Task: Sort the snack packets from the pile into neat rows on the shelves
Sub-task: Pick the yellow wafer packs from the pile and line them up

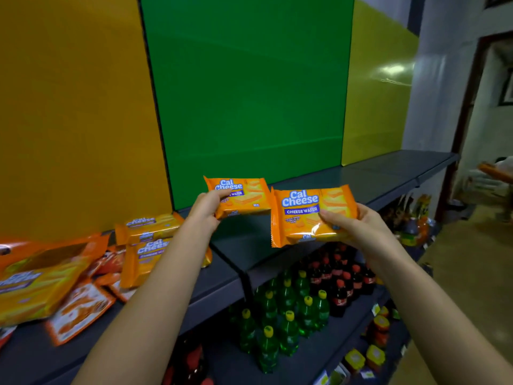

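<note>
Five Cal Cheese packets were in view: the near packet [302, 215] in the right hand [358, 226], the far packet [244, 195] in the left hand [204, 209], a stacked pair [150, 237] and one big packet [33, 290]. Eight yellow caps could be counted among the green bottles [288, 329]. The red-capped dark bottles [338, 276] numbered roughly ten, too crowded for an exact count. At least three orange-and-white sachets [80, 309] lay blurred.

Left packet [241, 198]: orange Cal Cheese wafer, label up, held in left hand [206, 209] above shelf [361, 179]. Right packet [311, 215]: same kind, in right hand [358, 226], just beside. Pile [55, 279]: orange packets, jumbled, at the shelf's left.
</note>
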`<state>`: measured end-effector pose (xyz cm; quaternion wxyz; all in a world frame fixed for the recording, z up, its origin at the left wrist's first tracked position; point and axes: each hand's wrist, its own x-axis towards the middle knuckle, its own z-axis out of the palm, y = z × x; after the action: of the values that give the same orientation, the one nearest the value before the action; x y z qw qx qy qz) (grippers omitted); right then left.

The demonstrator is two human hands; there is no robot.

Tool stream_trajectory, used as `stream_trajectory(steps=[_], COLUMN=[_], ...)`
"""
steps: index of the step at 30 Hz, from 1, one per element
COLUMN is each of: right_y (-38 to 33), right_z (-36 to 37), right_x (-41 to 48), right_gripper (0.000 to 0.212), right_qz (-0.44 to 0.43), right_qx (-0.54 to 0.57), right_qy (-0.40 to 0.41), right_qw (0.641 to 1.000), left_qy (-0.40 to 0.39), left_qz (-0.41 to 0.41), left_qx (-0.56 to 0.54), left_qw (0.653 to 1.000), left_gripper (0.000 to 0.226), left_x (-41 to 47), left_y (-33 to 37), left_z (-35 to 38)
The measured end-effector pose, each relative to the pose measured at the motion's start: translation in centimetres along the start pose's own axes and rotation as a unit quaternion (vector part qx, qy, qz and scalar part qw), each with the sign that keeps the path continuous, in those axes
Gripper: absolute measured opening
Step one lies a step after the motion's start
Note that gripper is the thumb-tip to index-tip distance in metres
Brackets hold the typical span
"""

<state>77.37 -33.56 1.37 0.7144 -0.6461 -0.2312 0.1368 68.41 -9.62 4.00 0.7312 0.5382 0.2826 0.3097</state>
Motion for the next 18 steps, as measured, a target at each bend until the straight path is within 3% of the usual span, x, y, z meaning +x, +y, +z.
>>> stream_trajectory(steps=[6, 13, 18], right_y=[1.9, 4.7, 6.4], right_z=[1.1, 2.9, 4.3], right_x=[7.4, 15.0, 18.0], right_gripper=[0.048, 0.046, 0.037], right_qz=[0.007, 0.040, 0.040], right_qx=[-0.017, -0.058, -0.122], right_qy=[-0.059, -0.182, -0.261], right_qw=[0.998, 0.981, 0.957], left_qy=[0.068, 0.178, 0.256], left_qz=[0.001, -0.013, 0.007], left_qx=[0.024, 0.048, 0.174], left_qw=[0.997, 0.983, 0.951], left_gripper=[0.035, 0.039, 0.043], left_x=[5.9, 10.0, 10.7], left_y=[-1.4, -3.6, -4.2], left_z=[1.6, 0.8, 0.6])
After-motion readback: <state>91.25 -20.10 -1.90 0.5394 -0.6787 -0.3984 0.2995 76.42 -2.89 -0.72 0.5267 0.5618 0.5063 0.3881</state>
